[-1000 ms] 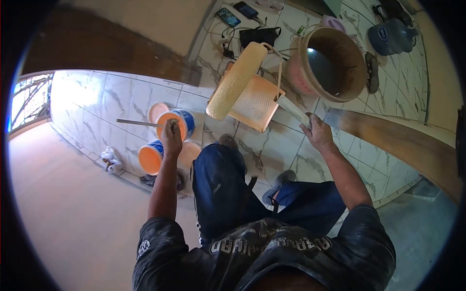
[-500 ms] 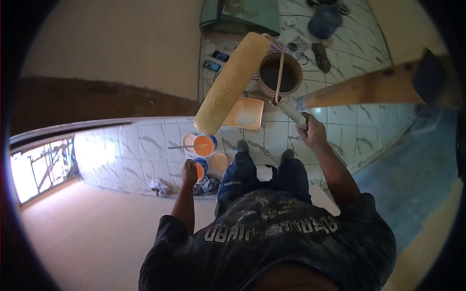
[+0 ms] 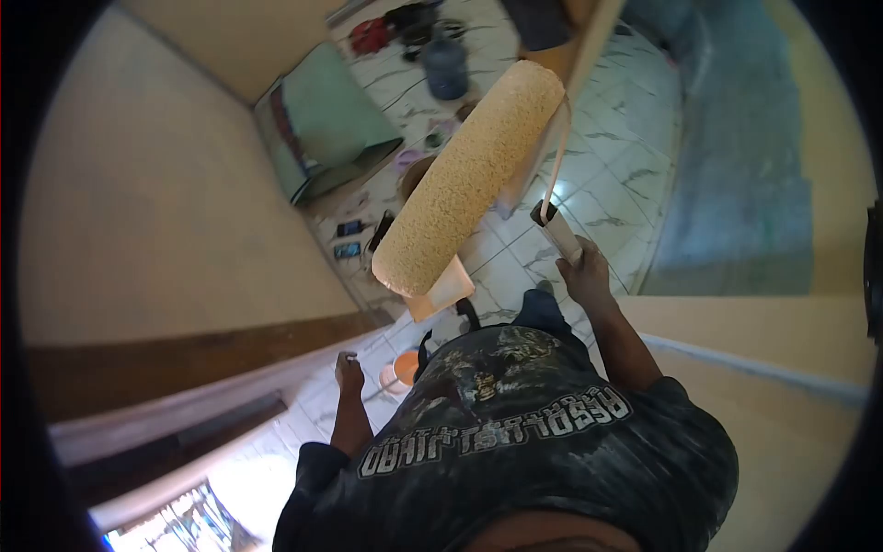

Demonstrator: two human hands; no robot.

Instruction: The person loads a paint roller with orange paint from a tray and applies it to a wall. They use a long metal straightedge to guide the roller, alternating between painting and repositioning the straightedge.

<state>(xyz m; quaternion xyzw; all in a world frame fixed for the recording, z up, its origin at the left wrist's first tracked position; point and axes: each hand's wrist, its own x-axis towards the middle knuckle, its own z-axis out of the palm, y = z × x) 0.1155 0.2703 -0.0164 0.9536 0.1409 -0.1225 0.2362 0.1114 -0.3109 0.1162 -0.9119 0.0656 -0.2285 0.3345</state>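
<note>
The paint roller [image 3: 469,179] up-left of right hand [image 3: 585,273]; paint bucket [image 3: 406,367] on floor [image 3: 607,170] just right of left hand [image 3: 349,373].

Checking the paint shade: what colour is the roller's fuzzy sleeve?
Pale yellowish cream; the roller shows best in the head view.

Looks steeply down from the head, over the dark shirt [image 3: 515,442] onto the tiled floor [image 3: 607,184] well below. Faces forward and down, wide-angled, with the paint roller [image 3: 469,179] near the lens.

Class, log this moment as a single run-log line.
right hand: grips paint roller by handle, roller up | left hand: low at side, near orange paint bucket, grip unclear
</note>
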